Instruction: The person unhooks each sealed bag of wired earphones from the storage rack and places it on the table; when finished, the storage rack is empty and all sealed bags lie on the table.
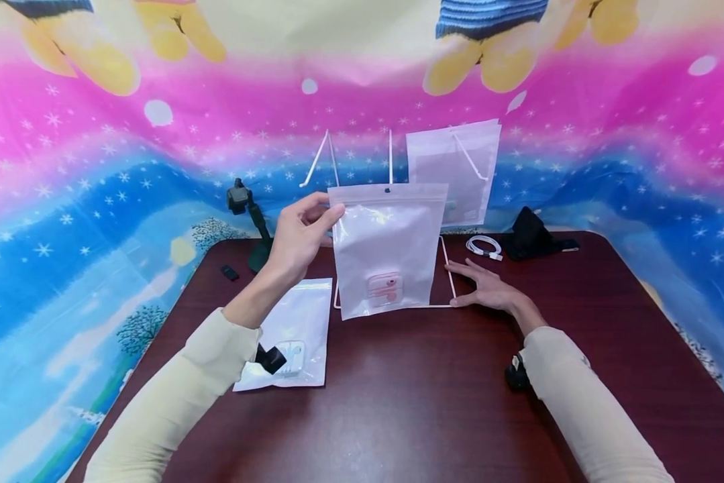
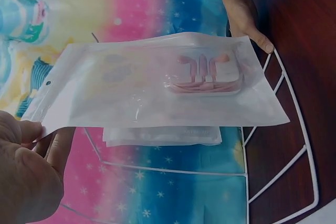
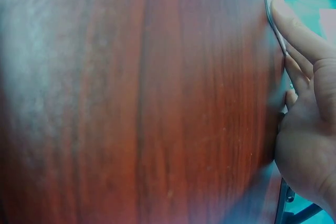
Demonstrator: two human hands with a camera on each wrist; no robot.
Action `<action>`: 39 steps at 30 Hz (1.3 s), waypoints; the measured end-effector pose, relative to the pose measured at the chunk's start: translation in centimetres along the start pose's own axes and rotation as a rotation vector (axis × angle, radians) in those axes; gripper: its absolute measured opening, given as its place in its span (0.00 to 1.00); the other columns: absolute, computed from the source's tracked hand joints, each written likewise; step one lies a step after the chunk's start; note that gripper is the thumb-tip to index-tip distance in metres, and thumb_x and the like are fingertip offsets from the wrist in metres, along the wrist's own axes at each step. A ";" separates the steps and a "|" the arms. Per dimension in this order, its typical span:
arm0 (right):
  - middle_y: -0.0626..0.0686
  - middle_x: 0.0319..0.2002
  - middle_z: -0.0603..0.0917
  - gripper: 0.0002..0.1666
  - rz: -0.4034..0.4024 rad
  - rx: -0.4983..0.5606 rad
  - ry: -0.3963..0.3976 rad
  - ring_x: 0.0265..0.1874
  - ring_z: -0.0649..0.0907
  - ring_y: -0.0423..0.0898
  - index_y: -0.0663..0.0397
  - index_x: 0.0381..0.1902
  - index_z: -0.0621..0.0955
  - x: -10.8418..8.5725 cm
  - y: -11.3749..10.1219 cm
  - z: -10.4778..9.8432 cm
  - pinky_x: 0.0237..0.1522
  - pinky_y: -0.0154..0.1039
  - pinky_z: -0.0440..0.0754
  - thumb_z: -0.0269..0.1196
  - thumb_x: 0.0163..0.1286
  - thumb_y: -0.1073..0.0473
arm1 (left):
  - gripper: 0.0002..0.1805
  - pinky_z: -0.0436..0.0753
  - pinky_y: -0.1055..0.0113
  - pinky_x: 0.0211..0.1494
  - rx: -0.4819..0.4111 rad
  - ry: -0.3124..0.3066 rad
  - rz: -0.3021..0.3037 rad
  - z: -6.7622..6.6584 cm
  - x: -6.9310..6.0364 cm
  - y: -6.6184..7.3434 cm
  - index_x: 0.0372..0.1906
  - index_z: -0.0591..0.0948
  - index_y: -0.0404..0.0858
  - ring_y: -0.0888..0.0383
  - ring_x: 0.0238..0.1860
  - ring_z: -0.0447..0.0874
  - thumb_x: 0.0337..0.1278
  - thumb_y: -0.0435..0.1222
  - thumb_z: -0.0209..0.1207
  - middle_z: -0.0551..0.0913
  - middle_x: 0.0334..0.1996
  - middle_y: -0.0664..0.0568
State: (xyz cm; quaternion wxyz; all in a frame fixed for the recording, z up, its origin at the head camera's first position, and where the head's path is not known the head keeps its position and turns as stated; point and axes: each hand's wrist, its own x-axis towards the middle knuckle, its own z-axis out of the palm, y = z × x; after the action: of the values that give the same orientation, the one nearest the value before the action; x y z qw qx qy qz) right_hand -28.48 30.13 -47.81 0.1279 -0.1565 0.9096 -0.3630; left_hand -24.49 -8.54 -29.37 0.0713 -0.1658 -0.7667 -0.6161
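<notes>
Hands apart at mid-frame: left hand (image 1: 301, 233) with thumb and fingers pinched on the upper left edge of a white pouch (image 1: 386, 235), right hand (image 1: 490, 288) with fingers spread, touching the white wire rack (image 1: 441, 306) at its lower right. Pouch held upright at centre of the frame, in front of the rack, pink earphones (image 1: 386, 288) low inside; hole (image 1: 388, 190) at its top just under the middle prong (image 1: 390, 157) in the picture, depth gap impossible to tell. Likely trouble: twisting or slipping, from a one-sided pinch on slick film; a skidding rack, from any knock with too light a touch at the base. Farther out: a second pouch (image 1: 310, 318) flat on the table (image 1: 398, 382) at lower left of centre, hung pouches (image 1: 464, 174) at upper right, coiled white cable (image 1: 490, 254) at right of centre.
</notes>
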 end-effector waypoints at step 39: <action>0.60 0.84 0.49 0.55 0.016 -0.007 0.000 0.82 0.40 0.63 0.47 0.83 0.61 -0.1 0.1 -0.1 0.73 0.77 0.38 0.74 0.65 0.44 | 0.24 0.83 0.76 0.29 -0.130 0.677 -0.494 -24.3 -10.0 -6.0 0.59 0.86 0.51 0.65 0.38 0.81 0.57 0.46 0.74 0.82 0.42 0.65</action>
State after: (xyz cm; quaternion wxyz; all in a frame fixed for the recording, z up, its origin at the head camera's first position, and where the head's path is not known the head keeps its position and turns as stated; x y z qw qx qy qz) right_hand -28.41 30.27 -47.80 0.1304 -0.1497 0.9121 -0.3587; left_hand -19.48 -34.86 -32.42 0.1589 0.2305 -0.6763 -0.6814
